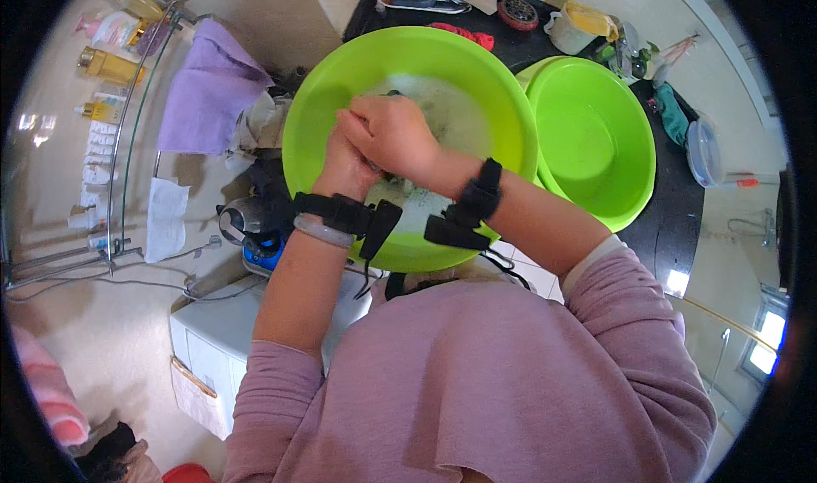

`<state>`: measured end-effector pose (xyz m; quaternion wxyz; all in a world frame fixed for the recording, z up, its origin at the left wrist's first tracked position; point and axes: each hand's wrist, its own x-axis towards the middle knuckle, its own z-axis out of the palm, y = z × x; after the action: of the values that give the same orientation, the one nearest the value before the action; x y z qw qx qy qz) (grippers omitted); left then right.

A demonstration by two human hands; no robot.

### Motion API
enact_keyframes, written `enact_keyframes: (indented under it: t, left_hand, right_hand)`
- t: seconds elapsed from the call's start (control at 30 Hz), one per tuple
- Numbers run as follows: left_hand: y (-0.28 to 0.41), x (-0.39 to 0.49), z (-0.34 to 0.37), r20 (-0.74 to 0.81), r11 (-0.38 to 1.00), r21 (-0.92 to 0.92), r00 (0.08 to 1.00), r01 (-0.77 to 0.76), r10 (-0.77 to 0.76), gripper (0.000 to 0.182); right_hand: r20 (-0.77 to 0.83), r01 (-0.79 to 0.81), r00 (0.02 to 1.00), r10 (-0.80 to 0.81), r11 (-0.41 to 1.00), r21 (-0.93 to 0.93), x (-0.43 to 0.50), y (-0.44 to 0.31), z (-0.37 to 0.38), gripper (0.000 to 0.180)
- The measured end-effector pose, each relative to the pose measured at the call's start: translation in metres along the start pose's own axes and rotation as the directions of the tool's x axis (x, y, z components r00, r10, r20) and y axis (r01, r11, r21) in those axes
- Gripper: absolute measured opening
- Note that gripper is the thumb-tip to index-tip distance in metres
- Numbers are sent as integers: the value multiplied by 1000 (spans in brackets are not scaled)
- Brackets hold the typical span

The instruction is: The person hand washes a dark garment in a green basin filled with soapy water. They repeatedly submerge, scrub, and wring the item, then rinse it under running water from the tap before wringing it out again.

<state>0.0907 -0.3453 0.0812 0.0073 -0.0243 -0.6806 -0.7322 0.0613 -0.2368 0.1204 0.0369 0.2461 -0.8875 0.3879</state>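
Note:
A large green plastic basin (510,113) with sudsy, cloudy water (459,109) stands before me. Over the water my two hands are pressed together. My right hand (399,132) lies across my left hand (348,160), its fingers curled over it. A small part of something dark shows between and beneath the hands; most of it is hidden, and I cannot tell what it is. Each wrist wears a black strap with a small device, and a pale bangle (323,231) sits on the left forearm.
A smaller green basin (590,145) stands at the right on a black countertop (676,208). Behind the large basin lie a red cloth (463,35) and a round brush (517,14). A purple towel (207,93) hangs at the left beside a glass shelf with bottles.

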Motion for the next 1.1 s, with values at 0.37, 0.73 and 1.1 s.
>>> enact_keyframes:
  t: [0.37,0.73,1.1]
  left_hand:
    - [73,-17,-21,-120,853,-479,947,207,-297,29]
    - [32,-21,-14,94,561,-675,810,479,-579,49]
    - [0,-10,24,81,534,-761,870,369,-486,33]
  right_hand:
    - [693,-84,720,-34,987,136,-9,64,-47,47]
    - [261,-200,963,72,840,504,-18,28,-47,43]
    - [-1,-102,995,102,994,-45,-1,15,-8,41]
